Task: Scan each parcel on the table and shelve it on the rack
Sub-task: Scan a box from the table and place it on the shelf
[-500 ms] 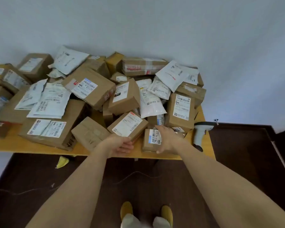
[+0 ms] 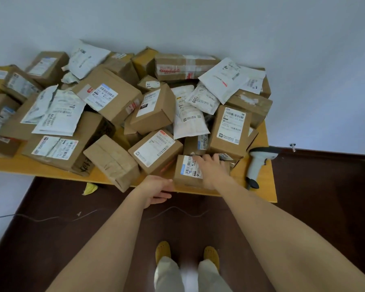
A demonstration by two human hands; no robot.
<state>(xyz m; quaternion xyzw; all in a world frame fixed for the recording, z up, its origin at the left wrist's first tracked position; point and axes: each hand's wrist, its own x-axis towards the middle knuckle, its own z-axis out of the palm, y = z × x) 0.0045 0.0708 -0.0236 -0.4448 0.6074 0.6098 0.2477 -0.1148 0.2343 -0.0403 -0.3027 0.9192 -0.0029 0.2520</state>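
Our right hand lies flat, fingers straight, on a small box at the table front edge. Our left hand, loosely open, touches that edge. The scanner lies just right, near the corner.

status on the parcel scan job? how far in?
Done: nothing visible; no rack in view, and the table is piled with boxes and mailers.
In hand: the right hand lies on the small box at the front edge; the left hand sits at the table edge beside it, holding nothing. The scanner lies untouched on the table's right end.
Left: apparently the whole pile to scan and shelve.
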